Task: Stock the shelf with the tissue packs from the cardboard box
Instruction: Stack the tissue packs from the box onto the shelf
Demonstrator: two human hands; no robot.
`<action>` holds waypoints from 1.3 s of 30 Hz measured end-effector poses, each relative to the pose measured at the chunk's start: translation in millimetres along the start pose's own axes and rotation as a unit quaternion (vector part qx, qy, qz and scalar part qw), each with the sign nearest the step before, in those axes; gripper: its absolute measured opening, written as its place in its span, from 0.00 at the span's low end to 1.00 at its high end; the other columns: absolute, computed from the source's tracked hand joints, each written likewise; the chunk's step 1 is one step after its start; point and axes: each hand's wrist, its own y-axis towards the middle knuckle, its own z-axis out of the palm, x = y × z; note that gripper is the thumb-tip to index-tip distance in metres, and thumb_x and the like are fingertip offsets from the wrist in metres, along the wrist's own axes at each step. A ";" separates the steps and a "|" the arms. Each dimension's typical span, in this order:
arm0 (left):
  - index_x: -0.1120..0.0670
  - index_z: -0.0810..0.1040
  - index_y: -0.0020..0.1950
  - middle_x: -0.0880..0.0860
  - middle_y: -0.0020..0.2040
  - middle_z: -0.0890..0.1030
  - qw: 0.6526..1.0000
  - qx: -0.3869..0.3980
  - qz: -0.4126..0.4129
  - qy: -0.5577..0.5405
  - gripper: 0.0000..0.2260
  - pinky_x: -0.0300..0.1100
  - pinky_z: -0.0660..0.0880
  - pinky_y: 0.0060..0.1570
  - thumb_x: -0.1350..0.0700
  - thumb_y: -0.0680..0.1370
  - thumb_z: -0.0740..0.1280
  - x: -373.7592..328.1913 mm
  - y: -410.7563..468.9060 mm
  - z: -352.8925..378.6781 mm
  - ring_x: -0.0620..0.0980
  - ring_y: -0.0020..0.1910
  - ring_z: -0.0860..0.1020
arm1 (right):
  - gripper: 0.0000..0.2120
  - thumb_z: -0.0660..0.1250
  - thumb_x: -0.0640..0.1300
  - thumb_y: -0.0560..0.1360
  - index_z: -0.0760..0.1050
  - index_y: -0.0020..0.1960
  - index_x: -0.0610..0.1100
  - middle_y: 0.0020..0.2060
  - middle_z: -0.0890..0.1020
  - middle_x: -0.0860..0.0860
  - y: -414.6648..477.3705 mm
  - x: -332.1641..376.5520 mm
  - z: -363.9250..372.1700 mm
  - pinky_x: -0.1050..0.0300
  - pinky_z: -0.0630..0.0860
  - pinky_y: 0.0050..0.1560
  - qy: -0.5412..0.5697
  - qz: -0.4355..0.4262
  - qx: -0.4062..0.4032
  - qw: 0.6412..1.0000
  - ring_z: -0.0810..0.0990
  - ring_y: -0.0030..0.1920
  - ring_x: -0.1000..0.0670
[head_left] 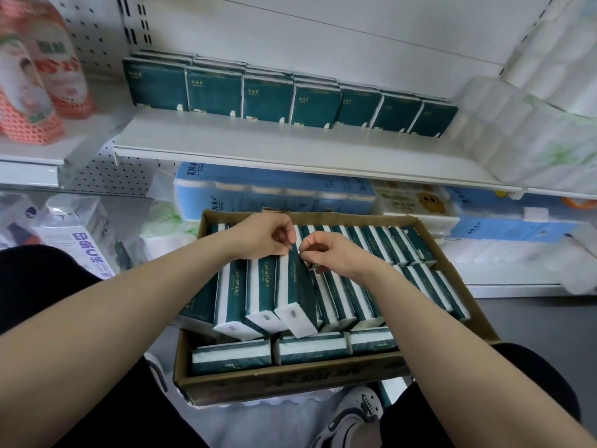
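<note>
An open cardboard box [290,379] sits on the floor in front of me, packed with several dark green and white tissue packs. One tissue pack [295,292] in the middle row is tilted up out of the row. My left hand [265,236] pinches its far top edge with curled fingers, and my right hand [332,253] pinches the same end from the right. On the white shelf [258,147] above stands a row of several matching green packs [265,98] against the back panel.
Pink patterned packages [35,79] stand on the shelf to the left, white paper rolls [529,118] on the right. Blue and white tissue bundles [258,195] fill the lower shelf behind the box. My knees and a shoe [352,415] flank the box.
</note>
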 end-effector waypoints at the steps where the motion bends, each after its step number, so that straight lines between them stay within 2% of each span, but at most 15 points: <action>1: 0.50 0.76 0.46 0.45 0.42 0.81 1.000 -0.002 0.005 0.006 0.09 0.30 0.73 0.43 0.63 0.74 0.71 -0.7 1.7 0.8 0.40 0.41 0.78 | 0.07 0.66 0.39 0.80 0.78 0.57 0.43 0.47 0.82 0.47 0.7 -0.7 -1.1 0.66 0.76 0.40 -0.003 0.016 0.009 1.000 0.78 0.44 0.54; 3: 0.49 0.74 0.44 0.44 0.41 0.80 1.000 -0.018 0.012 0.020 0.09 0.32 0.72 0.42 0.62 0.75 0.71 -1.7 4.8 1.9 0.38 0.39 0.77 | 0.10 0.63 0.40 0.82 0.78 0.61 0.43 0.55 0.83 0.46 1.9 -2.4 -4.0 0.65 0.77 0.45 0.000 0.047 0.040 0.998 0.79 0.50 0.53; 5: 0.48 0.74 0.42 0.44 0.41 0.81 0.998 -0.045 0.022 0.022 0.09 0.34 0.71 0.41 0.61 0.74 0.71 -2.2 7.9 1.6 0.37 0.36 0.76 | 0.11 0.61 0.42 0.83 0.79 0.61 0.45 0.58 0.83 0.48 3.5 -4.3 -8.1 0.58 0.76 0.58 0.026 0.062 0.063 0.996 0.80 0.56 0.51; 7: 0.49 0.73 0.40 0.45 0.42 0.82 0.997 -0.072 0.034 0.012 0.10 0.34 0.70 0.42 0.62 0.74 0.71 -2.4 11.8 0.5 0.38 0.38 0.76 | 0.10 0.61 0.42 0.83 0.80 0.59 0.49 0.58 0.83 0.51 3.7 -3.0 -14.1 0.54 0.73 0.64 0.074 0.067 0.073 0.992 0.79 0.61 0.51; 11: 0.52 0.71 0.39 0.46 0.44 0.82 0.992 -0.110 0.034 -0.041 0.10 0.34 0.74 0.46 0.64 0.74 0.69 -3.4 19.9 -0.9 0.42 0.43 0.79 | 0.08 0.65 0.43 0.81 0.81 0.57 0.50 0.54 0.84 0.53 6.2 2.9 -28.3 0.54 0.72 0.62 0.116 0.064 0.093 0.987 0.79 0.56 0.52; 15: 0.52 0.76 0.45 0.50 0.47 0.82 0.983 -0.140 0.014 -0.120 0.06 0.38 0.76 0.51 0.63 0.77 0.68 0.3 26.7 2.1 0.47 0.48 0.80 | 0.10 0.66 0.44 0.81 0.79 0.60 0.43 0.52 0.83 0.48 13.4 7.0 -39.3 0.51 0.74 0.61 0.159 0.067 0.094 0.980 0.80 0.54 0.49; 18: 0.51 0.76 0.53 0.52 0.53 0.81 0.958 -0.136 -0.039 -0.251 0.04 0.44 0.79 0.54 0.54 0.82 0.62 -5.2 31.6 3.0 0.51 0.54 0.81 | 0.13 0.65 0.42 0.81 0.76 0.63 0.38 0.52 0.83 0.46 20.0 12.9 -48.9 0.51 0.77 0.61 0.208 0.060 0.021 0.976 0.81 0.53 0.48; 20: 0.51 0.75 0.57 0.53 0.54 0.81 0.961 -0.119 -0.082 -0.234 0.12 0.47 0.80 0.54 0.45 0.80 0.63 -9.1 34.4 -1.7 0.51 0.53 0.81 | 0.13 0.64 0.43 0.81 0.75 0.63 0.38 0.54 0.83 0.45 25.0 17.7 -55.2 0.49 0.78 0.62 0.225 0.046 -0.038 0.973 0.82 0.55 0.47; 22: 0.52 0.73 0.61 0.51 0.55 0.80 0.961 -0.089 -0.099 -0.241 0.19 0.47 0.81 0.52 0.42 0.76 0.67 -14.2 35.9 -7.3 0.49 0.52 0.82 | 0.13 0.63 0.43 0.82 0.73 0.64 0.39 0.55 0.82 0.44 29.3 24.1 -61.0 0.50 0.80 0.58 0.242 0.021 -0.092 0.966 0.82 0.55 0.47; 24: 0.54 0.69 0.64 0.53 0.56 0.79 0.953 -0.071 -0.094 -0.278 0.24 0.45 0.82 0.48 0.45 0.74 0.72 -21.1 40.1 -12.4 0.49 0.50 0.83 | 0.12 0.62 0.43 0.83 0.72 0.64 0.39 0.55 0.82 0.43 32.7 32.8 -67.9 0.50 0.82 0.50 0.258 -0.002 -0.137 0.956 0.83 0.53 0.46; 27: 0.56 0.68 0.65 0.55 0.57 0.80 0.941 -0.093 -0.080 -0.316 0.26 0.45 0.82 0.47 0.52 0.72 0.76 -36.2 53.4 -21.4 0.50 0.50 0.83 | 0.13 0.62 0.44 0.83 0.71 0.64 0.40 0.56 0.82 0.43 38.8 44.4 -82.5 0.51 0.83 0.48 0.243 -0.038 -0.192 0.950 0.83 0.54 0.45; 29: 0.57 0.68 0.65 0.56 0.56 0.79 0.940 -0.125 -0.068 -0.310 0.27 0.45 0.82 0.46 0.54 0.71 0.77 -47.7 65.0 -30.2 0.51 0.51 0.83 | 0.13 0.63 0.45 0.82 0.71 0.65 0.43 0.56 0.81 0.44 42.4 50.6 -95.1 0.52 0.82 0.50 0.222 -0.067 -0.227 0.946 0.83 0.54 0.48; 33: 0.56 0.66 0.59 0.57 0.51 0.79 0.934 -0.191 -0.041 -0.298 0.24 0.42 0.81 0.42 0.57 0.71 0.76 -68.5 90.6 -50.1 0.52 0.45 0.82 | 0.14 0.64 0.45 0.81 0.71 0.65 0.48 0.55 0.81 0.47 46.0 59.7 -124.1 0.51 0.80 0.55 0.183 -0.099 -0.280 0.937 0.81 0.54 0.49; 37: 0.54 0.67 0.60 0.53 0.51 0.78 0.939 -0.247 -0.049 -0.234 0.24 0.47 0.77 0.53 0.53 0.71 0.77 -76.8 122.3 -65.6 0.52 0.50 0.80 | 0.13 0.64 0.43 0.81 0.72 0.66 0.48 0.56 0.81 0.51 52.9 60.2 -149.3 0.62 0.74 0.45 0.159 -0.114 -0.304 0.932 0.79 0.54 0.54; 39: 0.54 0.69 0.59 0.51 0.52 0.78 0.941 -0.263 -0.052 -0.206 0.23 0.45 0.74 0.54 0.52 0.71 0.76 -76.5 140.0 -67.0 0.50 0.52 0.78 | 0.14 0.64 0.42 0.82 0.72 0.66 0.47 0.57 0.80 0.52 60.0 58.1 -158.4 0.65 0.72 0.43 0.148 -0.110 -0.316 0.931 0.78 0.54 0.57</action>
